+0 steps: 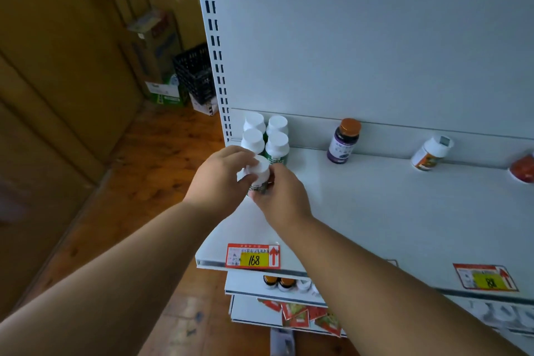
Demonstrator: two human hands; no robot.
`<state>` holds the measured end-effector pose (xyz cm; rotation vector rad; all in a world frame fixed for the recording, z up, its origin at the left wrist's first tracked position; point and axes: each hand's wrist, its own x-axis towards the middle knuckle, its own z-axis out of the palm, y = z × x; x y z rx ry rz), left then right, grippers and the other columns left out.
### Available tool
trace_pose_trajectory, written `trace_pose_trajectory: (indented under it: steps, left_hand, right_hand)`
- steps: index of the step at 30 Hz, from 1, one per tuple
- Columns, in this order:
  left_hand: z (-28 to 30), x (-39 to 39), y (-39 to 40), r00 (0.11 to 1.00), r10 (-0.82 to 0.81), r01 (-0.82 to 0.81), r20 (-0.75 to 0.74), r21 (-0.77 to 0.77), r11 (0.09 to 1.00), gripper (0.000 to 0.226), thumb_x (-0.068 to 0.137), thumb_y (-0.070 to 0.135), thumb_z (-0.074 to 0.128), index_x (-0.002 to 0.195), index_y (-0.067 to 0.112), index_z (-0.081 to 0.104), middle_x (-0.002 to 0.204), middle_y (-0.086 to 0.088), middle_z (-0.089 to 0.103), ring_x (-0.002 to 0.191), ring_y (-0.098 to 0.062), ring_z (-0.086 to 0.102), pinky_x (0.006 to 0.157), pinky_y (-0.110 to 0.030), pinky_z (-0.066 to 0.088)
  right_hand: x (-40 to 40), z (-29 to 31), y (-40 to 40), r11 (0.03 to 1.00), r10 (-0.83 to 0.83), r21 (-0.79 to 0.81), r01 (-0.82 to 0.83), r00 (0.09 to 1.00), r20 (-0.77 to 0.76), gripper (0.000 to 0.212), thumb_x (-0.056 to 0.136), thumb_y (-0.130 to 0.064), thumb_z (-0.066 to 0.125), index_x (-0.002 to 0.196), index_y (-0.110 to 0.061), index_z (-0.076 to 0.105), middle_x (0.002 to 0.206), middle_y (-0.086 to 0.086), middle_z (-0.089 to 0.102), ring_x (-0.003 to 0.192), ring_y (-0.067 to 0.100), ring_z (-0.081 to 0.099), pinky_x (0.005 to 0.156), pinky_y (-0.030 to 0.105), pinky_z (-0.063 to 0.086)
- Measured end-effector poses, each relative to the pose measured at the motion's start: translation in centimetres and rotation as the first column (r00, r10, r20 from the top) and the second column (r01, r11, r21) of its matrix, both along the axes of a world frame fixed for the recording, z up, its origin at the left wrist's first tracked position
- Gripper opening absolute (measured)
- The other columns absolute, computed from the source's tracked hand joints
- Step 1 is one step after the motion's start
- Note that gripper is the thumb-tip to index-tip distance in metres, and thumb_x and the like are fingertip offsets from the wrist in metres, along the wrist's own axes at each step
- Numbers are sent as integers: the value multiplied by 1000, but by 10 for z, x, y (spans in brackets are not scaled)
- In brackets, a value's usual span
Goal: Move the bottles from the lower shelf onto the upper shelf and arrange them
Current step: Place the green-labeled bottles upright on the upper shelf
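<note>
A white-capped bottle with a green label is held over the left part of the white upper shelf. My left hand grips it around the cap, and my right hand holds its lower body from the right. Just behind it, several matching white-capped bottles stand in a block at the shelf's back left corner. On the lower shelf, under the upper shelf's front edge, orange-capped bottles and white caps show.
A purple bottle with an orange cap, a white bottle with an orange label and a red container stand along the back of the upper shelf. Price tags hang on its front edge. Cardboard boxes and a black crate sit on the wooden floor at left.
</note>
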<state>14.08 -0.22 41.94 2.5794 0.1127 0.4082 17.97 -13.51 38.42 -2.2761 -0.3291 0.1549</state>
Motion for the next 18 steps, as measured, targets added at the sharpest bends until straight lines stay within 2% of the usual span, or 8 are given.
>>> trace_pose_trajectory:
  steps: [4,10,13,15,18]
  left_hand:
    - [-4,3,8,999,40,-40,-2,-8,999,28,85,18,76,113,20,71,119,5,66,100,-15,62,87,-27,54]
    - [-3,6,11,999,52,-52,-16,-28,998,29,87,19,74,116,20,69,120,4,64,105,-18,61,90,-32,55]
    - [1,4,7,997,59,-61,-52,-39,997,34,89,23,72,122,21,66,128,3,60,121,-23,56,98,-39,53]
    - [3,-4,4,996,69,-71,-49,-49,996,41,89,24,72,128,22,62,136,2,54,129,-23,50,101,-41,52]
    - [0,-31,3,997,75,-76,-19,-85,993,46,88,26,72,131,24,57,135,2,52,120,-18,55,96,-35,54]
  right_hand:
    - [0,-2,13,998,-55,-7,55,998,16,36,83,-35,77,112,-22,59,110,-2,65,101,20,64,89,33,55]
    - [-3,2,21,995,-102,-13,102,995,5,35,87,-33,73,115,-21,56,115,1,65,105,23,63,91,31,51]
    - [-5,5,24,992,-123,-17,123,992,6,29,90,-31,70,113,-20,57,111,1,66,102,24,64,85,29,51]
    - [-12,7,24,990,-143,-15,143,989,23,34,89,-33,70,118,-20,57,114,1,66,104,23,64,88,32,54]
    - [-31,7,14,981,-189,-33,192,979,79,46,85,-32,74,124,-19,54,121,1,61,109,22,60,89,34,52]
